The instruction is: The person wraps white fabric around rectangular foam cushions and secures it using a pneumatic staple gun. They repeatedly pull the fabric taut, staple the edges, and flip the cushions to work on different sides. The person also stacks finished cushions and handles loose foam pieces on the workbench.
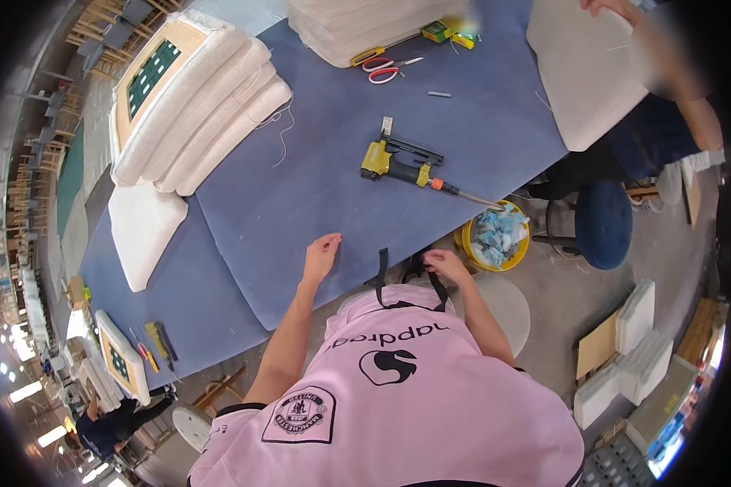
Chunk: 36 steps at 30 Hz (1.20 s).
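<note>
My left hand [322, 253] rests on the near edge of the blue padded table [317, 178], fingers loosely bent, holding nothing. My right hand [444, 263] sits at the table's edge with its fingers curled on a black strap [382, 276] that runs down to my pink top. A yellow and black pneumatic staple gun [402, 162] lies on the table beyond both hands, its hose leading off to the right.
A stack of white seat cushions [195, 105] lies far left, one loose cushion [142, 223] below it. Red-handled scissors [388, 68] and small boxes sit far off. A yellow bucket [495, 235] of scraps and a blue stool [603, 223] stand right. Another person [666, 105] handles a white cushion [581, 69].
</note>
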Each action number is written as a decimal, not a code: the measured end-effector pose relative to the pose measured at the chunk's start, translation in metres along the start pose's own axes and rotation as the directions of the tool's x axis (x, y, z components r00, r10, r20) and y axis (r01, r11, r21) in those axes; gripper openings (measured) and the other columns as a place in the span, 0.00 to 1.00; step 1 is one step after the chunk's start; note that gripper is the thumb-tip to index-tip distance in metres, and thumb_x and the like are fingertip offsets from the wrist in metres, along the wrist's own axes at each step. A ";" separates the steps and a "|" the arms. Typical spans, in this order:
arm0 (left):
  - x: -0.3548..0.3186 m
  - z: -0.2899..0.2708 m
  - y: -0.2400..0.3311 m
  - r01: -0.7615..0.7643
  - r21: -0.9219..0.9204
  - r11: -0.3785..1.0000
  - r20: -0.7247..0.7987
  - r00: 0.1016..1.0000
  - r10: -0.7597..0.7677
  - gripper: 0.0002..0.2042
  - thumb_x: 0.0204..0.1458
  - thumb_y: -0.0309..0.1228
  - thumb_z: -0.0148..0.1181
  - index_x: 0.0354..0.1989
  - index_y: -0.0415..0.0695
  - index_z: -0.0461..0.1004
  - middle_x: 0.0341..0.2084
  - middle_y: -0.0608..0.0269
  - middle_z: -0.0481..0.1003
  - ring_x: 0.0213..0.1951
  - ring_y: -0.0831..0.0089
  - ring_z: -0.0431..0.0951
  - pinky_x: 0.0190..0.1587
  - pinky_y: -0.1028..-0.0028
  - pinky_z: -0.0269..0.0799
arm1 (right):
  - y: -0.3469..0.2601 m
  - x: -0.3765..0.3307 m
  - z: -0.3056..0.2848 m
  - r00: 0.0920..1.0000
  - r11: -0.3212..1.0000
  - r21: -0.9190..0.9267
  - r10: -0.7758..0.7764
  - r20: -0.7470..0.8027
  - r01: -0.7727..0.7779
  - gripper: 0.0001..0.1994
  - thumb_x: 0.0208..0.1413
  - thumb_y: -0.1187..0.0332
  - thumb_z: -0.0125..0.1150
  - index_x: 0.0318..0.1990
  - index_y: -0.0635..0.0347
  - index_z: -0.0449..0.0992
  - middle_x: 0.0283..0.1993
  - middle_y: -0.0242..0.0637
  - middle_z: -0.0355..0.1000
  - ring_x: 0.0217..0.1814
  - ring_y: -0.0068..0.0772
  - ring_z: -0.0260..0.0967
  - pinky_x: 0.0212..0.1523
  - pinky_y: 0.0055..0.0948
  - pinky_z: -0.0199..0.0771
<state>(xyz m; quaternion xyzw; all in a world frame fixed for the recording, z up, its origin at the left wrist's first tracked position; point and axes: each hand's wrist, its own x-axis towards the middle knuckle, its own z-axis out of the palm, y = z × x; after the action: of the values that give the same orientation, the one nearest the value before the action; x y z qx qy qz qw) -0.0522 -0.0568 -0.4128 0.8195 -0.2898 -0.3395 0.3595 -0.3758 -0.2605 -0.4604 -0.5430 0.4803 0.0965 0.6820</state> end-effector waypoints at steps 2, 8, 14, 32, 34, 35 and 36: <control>0.003 0.004 0.017 0.044 0.035 0.998 -0.033 0.999 -0.043 0.14 0.63 0.35 0.58 0.50 0.42 0.83 0.43 0.51 0.84 0.45 0.59 0.84 0.50 0.66 0.77 | 0.061 0.010 -0.027 0.963 0.899 -0.421 -0.208 -0.174 0.118 0.16 0.61 0.60 0.65 0.51 0.59 0.84 0.45 0.34 0.83 0.42 0.26 0.80 0.40 0.24 0.77; 0.022 0.034 0.026 0.126 0.150 0.981 -0.120 0.987 -0.109 0.11 0.62 0.33 0.58 0.43 0.42 0.84 0.36 0.53 0.84 0.39 0.59 0.84 0.45 0.63 0.77 | 0.225 0.008 -0.106 0.986 0.954 -0.299 -0.015 -0.167 -0.036 0.15 0.57 0.65 0.64 0.47 0.65 0.83 0.35 0.35 0.79 0.33 0.26 0.75 0.35 0.27 0.76; 0.031 0.066 0.022 0.146 0.343 0.928 -0.314 0.949 -0.033 0.09 0.60 0.31 0.56 0.40 0.45 0.83 0.33 0.56 0.81 0.39 0.59 0.81 0.45 0.62 0.75 | 0.177 -0.020 -0.156 0.979 0.984 -0.142 0.077 -0.191 -0.105 0.17 0.58 0.63 0.67 0.45 0.70 0.81 0.30 0.33 0.75 0.27 0.24 0.71 0.31 0.30 0.78; 0.132 0.100 0.071 -0.071 -0.323 0.944 -0.310 0.950 -0.034 0.15 0.60 0.35 0.63 0.50 0.39 0.78 0.48 0.55 0.75 0.45 0.64 0.78 0.51 0.64 0.74 | -0.254 0.121 -0.046 0.865 0.412 -0.905 -0.488 -0.119 0.108 0.29 0.54 0.59 0.71 0.62 0.55 0.71 0.62 0.45 0.67 0.64 0.52 0.68 0.61 0.48 0.72; 0.134 0.085 0.092 -0.036 -0.291 0.956 -0.342 0.937 -0.069 0.18 0.62 0.36 0.61 0.56 0.38 0.76 0.54 0.52 0.72 0.51 0.63 0.76 0.54 0.63 0.73 | -0.246 0.123 -0.052 0.874 0.267 -0.949 -0.485 0.016 0.166 0.27 0.54 0.62 0.70 0.61 0.56 0.71 0.62 0.45 0.67 0.64 0.51 0.68 0.58 0.46 0.74; 0.139 0.076 0.109 -0.031 -0.275 0.961 -0.367 0.927 -0.076 0.20 0.63 0.37 0.61 0.58 0.37 0.74 0.57 0.50 0.71 0.53 0.63 0.75 0.56 0.63 0.72 | -0.243 0.122 -0.054 0.845 0.230 -0.950 -0.532 0.059 0.211 0.27 0.54 0.64 0.70 0.61 0.57 0.71 0.62 0.45 0.67 0.62 0.51 0.69 0.57 0.46 0.75; 0.151 0.072 0.121 -0.037 -0.305 0.952 -0.342 0.937 -0.073 0.22 0.65 0.40 0.59 0.61 0.36 0.73 0.59 0.49 0.70 0.55 0.62 0.74 0.58 0.64 0.71 | -0.241 0.121 -0.053 0.808 0.186 -0.949 -0.580 0.104 0.256 0.26 0.54 0.65 0.69 0.60 0.58 0.71 0.61 0.45 0.67 0.61 0.51 0.71 0.56 0.46 0.76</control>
<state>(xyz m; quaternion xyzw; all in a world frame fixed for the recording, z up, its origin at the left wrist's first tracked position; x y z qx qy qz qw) -0.0443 -0.2629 -0.4071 0.8034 -0.1574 -0.2329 0.5249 -0.1848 -0.4460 -0.3937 -0.9495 0.2543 0.0846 0.1629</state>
